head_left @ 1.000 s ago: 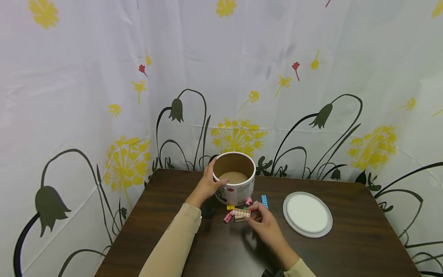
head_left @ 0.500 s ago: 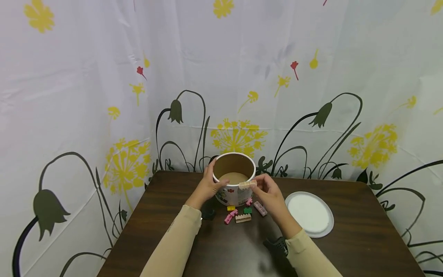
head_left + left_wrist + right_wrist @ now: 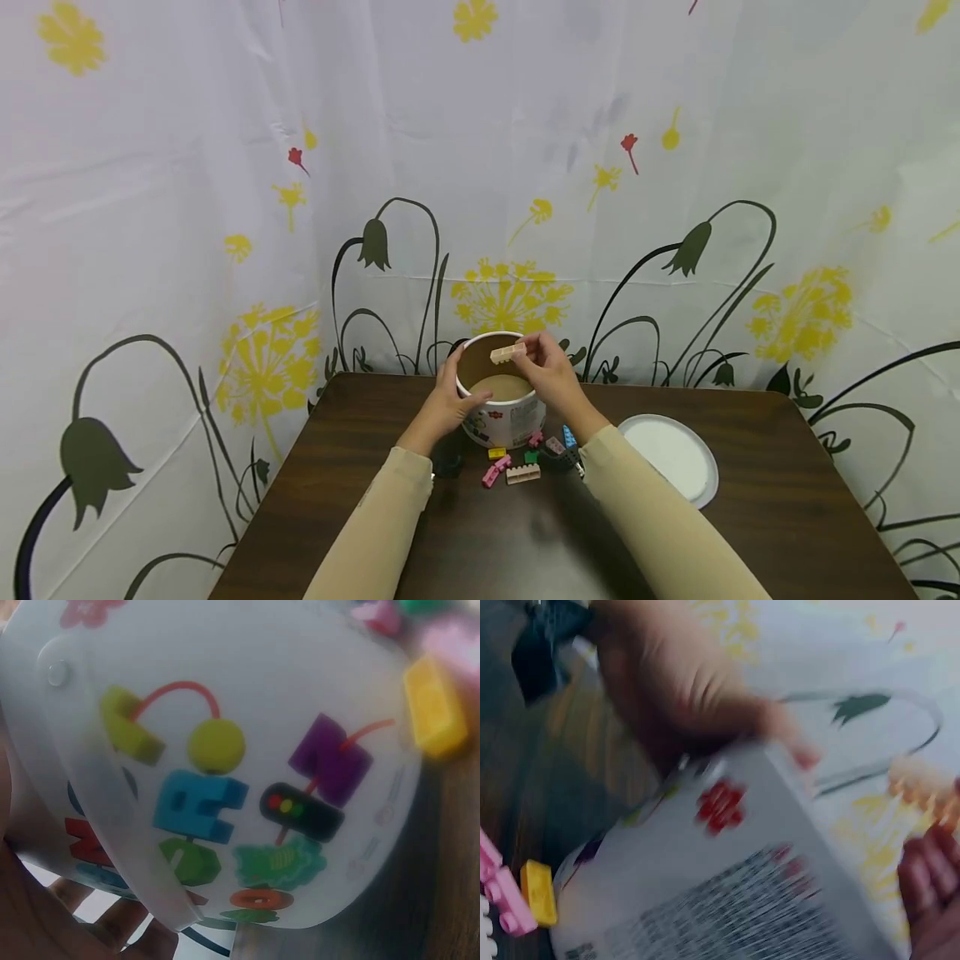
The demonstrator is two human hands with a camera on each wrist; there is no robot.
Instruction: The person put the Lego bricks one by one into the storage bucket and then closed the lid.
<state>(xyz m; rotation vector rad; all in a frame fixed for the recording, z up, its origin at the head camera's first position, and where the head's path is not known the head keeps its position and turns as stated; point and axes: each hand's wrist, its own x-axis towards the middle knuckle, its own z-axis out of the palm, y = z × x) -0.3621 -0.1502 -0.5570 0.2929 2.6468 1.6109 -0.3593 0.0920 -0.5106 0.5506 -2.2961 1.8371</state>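
A white tub (image 3: 504, 422) with printed pictures stands open-topped on the table. My left hand (image 3: 444, 408) grips its left side, thumb over the front rim; the left wrist view shows fingers curled round the tub's wall (image 3: 247, 667) beside a translucent handle. Above the opening, my right hand (image 3: 553, 377) pinches a beige toy building brick (image 3: 507, 354). In the blurred right wrist view that brick (image 3: 922, 791) appears at the right edge. In front of the tub lie a yellow brick (image 3: 497, 454), pink bricks (image 3: 496, 472), a green brick (image 3: 532, 457) and another beige brick (image 3: 522, 474).
A white round lid (image 3: 670, 458) lies to the right of the tub, partly behind my right sleeve. A blue brick (image 3: 569, 436) sits near my right wrist. Behind the dark wooden table (image 3: 787, 475) hangs a flower-printed curtain (image 3: 525, 167).
My right hand has lifted the beige brick from the pile, past the tub's front rim, to above its opening. The left hand keeps its grip on the tub.
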